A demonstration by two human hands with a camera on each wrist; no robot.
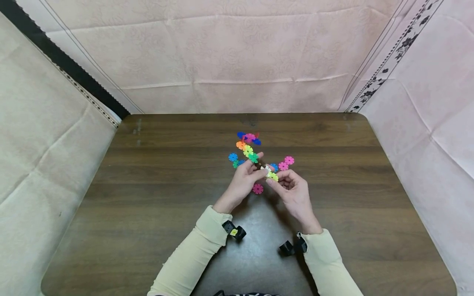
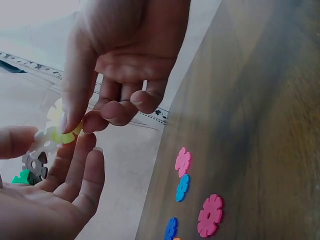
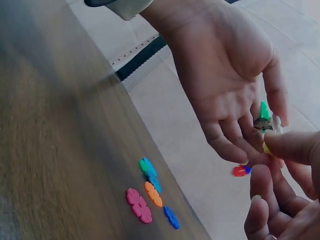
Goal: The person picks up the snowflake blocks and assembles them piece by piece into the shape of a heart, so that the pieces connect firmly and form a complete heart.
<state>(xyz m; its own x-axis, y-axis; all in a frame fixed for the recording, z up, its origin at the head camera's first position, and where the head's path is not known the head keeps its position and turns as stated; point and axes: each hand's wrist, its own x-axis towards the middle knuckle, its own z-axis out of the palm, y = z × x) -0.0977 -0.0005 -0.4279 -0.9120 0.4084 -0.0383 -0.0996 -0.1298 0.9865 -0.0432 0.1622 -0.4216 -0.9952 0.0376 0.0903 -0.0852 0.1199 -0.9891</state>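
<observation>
A chain of flower-shaped plastic snowflake pieces hangs between the hands above the table. My left hand (image 1: 242,179) pinches it at a white snowflake piece (image 2: 44,143), thumb on one side and fingers behind. Beside that, a grey-brown piece (image 2: 35,166) and a green piece (image 1: 253,158) lie along the left fingers. Thumb and fingertips of my right hand (image 1: 295,194) pinch a yellow snowflake piece (image 2: 67,136) right against the white one. Beyond the left hand, the head view shows yellow (image 1: 248,151), orange (image 1: 240,145), pink (image 1: 249,137) and blue pieces (image 1: 257,142) in line with the green.
Loose snowflake pieces lie on the brown wooden table (image 1: 155,230): a pink one (image 1: 257,189) below the hands, two pink ones (image 1: 289,160) with a blue one (image 1: 274,167) at right, blue (image 1: 233,157) and green (image 1: 235,164) at left. Pale cloth (image 1: 237,57) hangs around the table.
</observation>
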